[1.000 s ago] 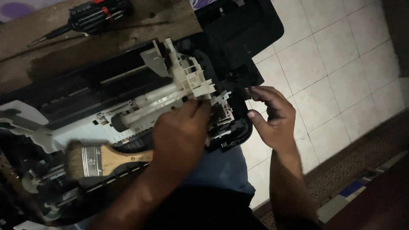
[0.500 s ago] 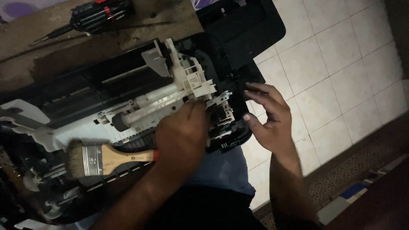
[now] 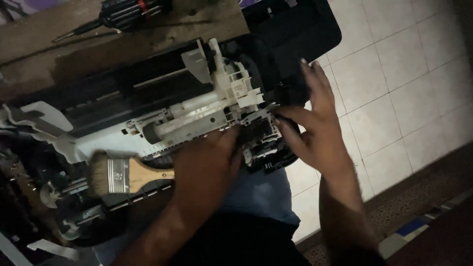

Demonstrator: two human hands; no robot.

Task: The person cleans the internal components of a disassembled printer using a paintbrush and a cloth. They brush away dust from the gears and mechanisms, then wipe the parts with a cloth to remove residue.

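A dismantled printer mechanism (image 3: 197, 116) of white and black plastic lies across my lap and a wooden bench. My left hand (image 3: 204, 170) is closed around the wooden handle of a flat paintbrush (image 3: 118, 175), whose bristles point left over the printer's lower edge. My right hand (image 3: 313, 125) is spread open with fingers extended, its thumb and fingertips touching the black part (image 3: 261, 140) at the mechanism's right end. A white roller shaft (image 3: 189, 123) runs just above my left hand.
A screwdriver set with red and black handles (image 3: 125, 12) lies on the wooden bench top (image 3: 98, 44) at the back. The printer's black cover (image 3: 300, 37) sticks out to the right over a white tiled floor (image 3: 394, 88).
My right hand has risen and spread its fingers along the mechanism's right end. The left hand with the brush has stayed about where it was.
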